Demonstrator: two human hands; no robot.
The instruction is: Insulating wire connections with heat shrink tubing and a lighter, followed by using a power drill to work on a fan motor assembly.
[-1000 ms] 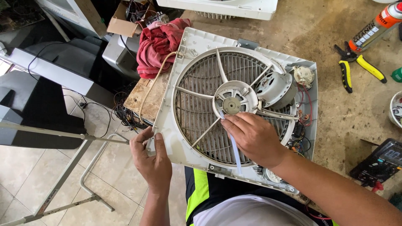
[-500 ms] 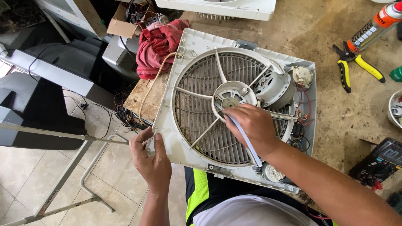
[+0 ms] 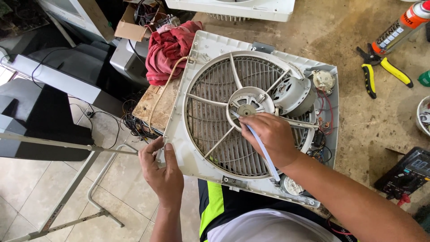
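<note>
Big white fan frame [image 3: 197, 148] lying flat on the brown table [image 3: 358, 121], grille side up; left hand [image 3: 162, 172] clamped on the near left corner of the frame, thumb on top; right hand [image 3: 268, 136] closed around a thin white tool [image 3: 263, 150], its tip at the round hub [image 3: 249, 104] in the middle of the grille; grey motor [image 3: 293, 95] just right of the hub, red wires [image 3: 326, 112] beside it; red cloth [image 3: 170, 47] at the far left; yellow pliers [image 3: 380, 71] and a spray can [image 3: 403, 24] far right; black meter [image 3: 405, 175] near right.
</note>
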